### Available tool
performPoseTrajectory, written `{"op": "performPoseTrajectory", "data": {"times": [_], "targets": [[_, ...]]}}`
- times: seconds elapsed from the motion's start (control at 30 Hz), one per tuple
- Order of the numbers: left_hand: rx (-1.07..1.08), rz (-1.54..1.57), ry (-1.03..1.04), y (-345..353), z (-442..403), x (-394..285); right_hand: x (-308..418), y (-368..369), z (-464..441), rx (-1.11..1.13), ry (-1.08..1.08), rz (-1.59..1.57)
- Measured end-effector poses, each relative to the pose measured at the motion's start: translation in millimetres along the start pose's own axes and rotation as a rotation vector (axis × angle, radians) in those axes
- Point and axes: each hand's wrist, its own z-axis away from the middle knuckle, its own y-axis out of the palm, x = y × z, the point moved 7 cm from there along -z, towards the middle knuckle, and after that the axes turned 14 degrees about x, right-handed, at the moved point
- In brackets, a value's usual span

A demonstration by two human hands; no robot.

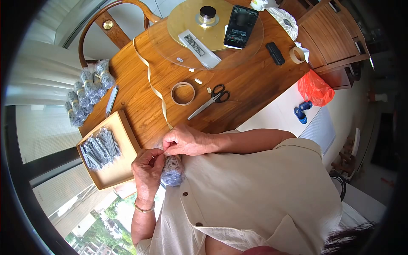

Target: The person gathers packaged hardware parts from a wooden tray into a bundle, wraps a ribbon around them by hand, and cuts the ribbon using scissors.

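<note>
A clear-plastic-wrapped bundle (172, 173) with a printed label and bluish-grey contents stands upright against the shirt front. My left hand (147, 168) is closed at its upper end, thumb and fingers pinched together. My right hand (185, 140) is also closed, its fingertips meeting the left ones just above the bundle. What small thing lies between the right fingertips is hidden. A long cream ribbon (149, 78) runs down the table and ends from sight behind the right hand.
Beside my left hand is a shallow box (123, 151) with several wrapped grey packets (101, 148). Similar tied bundles (89, 87) line the table's left edge. Scissors (210, 101), a tape roll (183, 93), a phone (241, 27) and a stack of printed bags (199, 48) lie farther off.
</note>
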Motion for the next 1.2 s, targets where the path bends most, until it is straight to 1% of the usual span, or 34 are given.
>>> {"op": "performPoseTrajectory", "data": {"times": [0.1, 0.2, 0.27, 0.3, 0.37, 0.43, 0.5, 0.6, 0.73, 0.83, 0.87, 0.9, 0.97, 1.03, 1.07, 1.13, 1.2], "targets": [[0.039, -0.092, 0.038, 0.5, -1.2, -10.0, 4.7, 1.5, 1.8, -0.011, -0.037, 0.046], [0.082, -0.012, 0.02, 3.2, -1.4, 6.8, 18.3, -0.7, 6.5, -0.086, -0.128, 0.225], [0.114, 0.087, -0.051, 5.7, -1.0, 23.4, 23.8, 0.7, 10.0, -0.114, -0.104, 0.379], [0.126, 0.078, -0.035, 5.6, -0.4, 17.8, 24.0, 1.9, 11.1, -0.137, -0.131, 0.393], [0.126, 0.109, -0.061, 7.6, 0.1, 24.4, 30.1, 1.6, 10.1, -0.083, -0.052, 0.384], [0.117, 0.098, -0.071, 7.2, 0.5, 26.3, 31.3, 2.9, 9.4, -0.129, -0.073, 0.414], [0.089, 0.117, -0.035, 7.8, 2.4, 26.5, 34.0, 5.5, 8.7, -0.096, -0.088, 0.463], [0.101, 0.158, -0.134, 7.5, 4.3, 29.4, 36.7, 8.1, 5.5, -0.075, -0.085, 0.511], [0.113, 0.097, -0.114, 4.3, 6.0, 27.8, 34.3, 8.7, 1.5, -0.052, -0.081, 0.496], [0.094, 0.079, -0.064, 3.0, 6.0, 27.6, 16.6, 7.3, -4.0, -0.001, -0.006, 0.141], [0.095, 0.077, -0.057, 2.1, 5.7, 27.2, 8.9, 7.4, -6.5, 0.064, 0.081, -0.009], [0.096, 0.073, -0.049, 0.9, 5.7, 25.8, 4.0, 7.2, -8.3, 0.134, 0.125, -0.119], [0.118, 0.095, -0.07, -1.4, 5.8, 17.6, -8.0, 9.2, -10.8, 0.211, 0.106, -0.27], [0.146, 0.11, -0.07, -2.2, 4.4, 15.2, -9.0, 8.1, -11.0, 0.285, 0.271, -0.345], [0.149, 0.013, 0.043, -4.2, 2.6, 5.0, -10.9, 8.6, -10.1, 0.322, 0.354, -0.382], [0.155, -0.182, 0.272, -7.8, -1.4, -13.7, -17.8, 12.1, -12.5, 0.374, 0.351, -0.543], [0.275, -0.213, 0.378, -7.7, -8.8, -16.4, -30.5, 15.7, -14.5, 0.426, 0.363, -0.644]]}}
